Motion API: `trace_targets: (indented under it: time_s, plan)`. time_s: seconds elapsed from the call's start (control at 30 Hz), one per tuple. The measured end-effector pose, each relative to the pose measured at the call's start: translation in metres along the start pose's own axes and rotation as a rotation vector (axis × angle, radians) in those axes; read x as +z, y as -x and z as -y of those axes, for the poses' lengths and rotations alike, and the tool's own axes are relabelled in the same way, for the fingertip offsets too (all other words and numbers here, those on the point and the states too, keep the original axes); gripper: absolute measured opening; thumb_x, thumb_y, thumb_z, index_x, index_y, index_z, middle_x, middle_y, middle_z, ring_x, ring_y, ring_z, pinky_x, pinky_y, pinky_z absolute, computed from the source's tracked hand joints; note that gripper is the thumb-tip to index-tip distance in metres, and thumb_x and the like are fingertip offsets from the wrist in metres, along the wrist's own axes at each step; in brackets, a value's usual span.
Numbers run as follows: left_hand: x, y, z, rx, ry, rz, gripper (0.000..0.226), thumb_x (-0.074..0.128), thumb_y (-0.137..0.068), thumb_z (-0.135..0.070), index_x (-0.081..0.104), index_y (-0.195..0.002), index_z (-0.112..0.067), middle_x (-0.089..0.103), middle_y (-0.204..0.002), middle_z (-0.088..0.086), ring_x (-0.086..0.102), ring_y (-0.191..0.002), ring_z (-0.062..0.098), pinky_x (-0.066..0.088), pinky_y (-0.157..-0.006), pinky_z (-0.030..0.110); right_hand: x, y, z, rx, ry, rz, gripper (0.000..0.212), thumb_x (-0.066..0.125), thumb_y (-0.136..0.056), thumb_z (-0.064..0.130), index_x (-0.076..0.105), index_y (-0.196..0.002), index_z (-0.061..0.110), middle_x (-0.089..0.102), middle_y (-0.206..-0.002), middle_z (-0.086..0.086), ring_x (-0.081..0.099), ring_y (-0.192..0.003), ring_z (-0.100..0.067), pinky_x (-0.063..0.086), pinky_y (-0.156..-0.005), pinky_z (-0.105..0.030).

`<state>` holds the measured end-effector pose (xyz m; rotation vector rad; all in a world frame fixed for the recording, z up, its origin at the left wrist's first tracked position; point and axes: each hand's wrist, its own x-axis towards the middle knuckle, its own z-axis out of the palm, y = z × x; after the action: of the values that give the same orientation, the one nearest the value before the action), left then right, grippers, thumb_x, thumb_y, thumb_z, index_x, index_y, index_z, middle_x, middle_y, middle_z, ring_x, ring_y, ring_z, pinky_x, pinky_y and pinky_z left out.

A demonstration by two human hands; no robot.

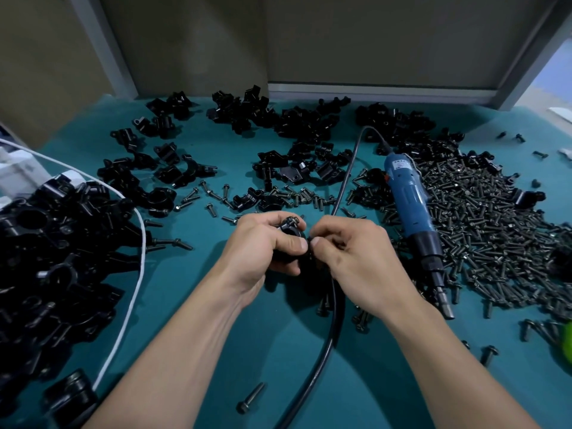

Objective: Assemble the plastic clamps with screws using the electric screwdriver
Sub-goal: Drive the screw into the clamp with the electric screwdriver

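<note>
My left hand (263, 246) grips a black plastic clamp (289, 232) just above the teal table, thumb across its front. A screw sits in the clamp's top. My right hand (346, 252) meets it from the right, thumb and forefinger pinching something small and dark at the clamp's side, probably a screw, mostly hidden by the fingers. The blue electric screwdriver (411, 205) lies on the table to the right of my right hand, bit pointing toward me, held by neither hand. A big heap of black screws (483, 230) spreads beyond and beside it.
Loose clamp halves (297, 125) lie scattered across the back of the table. A pile of black clamps (52, 252) fills the left side, crossed by a white cable (140, 243). The screwdriver's black cord (332, 320) runs between my forearms. Stray screws (250, 397) dot the near table.
</note>
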<state>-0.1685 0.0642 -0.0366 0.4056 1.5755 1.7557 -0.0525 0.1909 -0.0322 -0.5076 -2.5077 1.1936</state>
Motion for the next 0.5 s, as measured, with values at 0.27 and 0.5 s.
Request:
trace_targets:
  time_s: [0.27,0.5]
  plan:
    - [0.0011,0.0004,0.0004,0.029,-0.012,0.003,0.027,0.063,-0.078,0.017,0.073,-0.085,-0.007,0.065,-0.063,0.004,0.062,-0.05,0.017,0.05,-0.044,0.025,0.0011,0.0008,-0.0019,-0.014,0.026,-0.025,0.02,0.064,-0.098,0.031,0.064,-0.078,0.031,0.065,-0.063,0.006,0.056,-0.06,-0.013,0.043,-0.055,-0.028]
    - [0.0012,0.0016,-0.0012,0.055,-0.005,0.004,0.027,0.07,-0.068,0.009,0.076,-0.086,-0.01,0.064,-0.065,0.007,0.061,-0.051,0.019,0.05,-0.045,0.026,0.0026,0.0001,-0.002,-0.02,0.014,-0.049,0.023,0.062,-0.097,0.036,0.065,-0.076,0.026,0.063,-0.062,0.002,0.054,-0.058,-0.013,0.043,-0.055,-0.032]
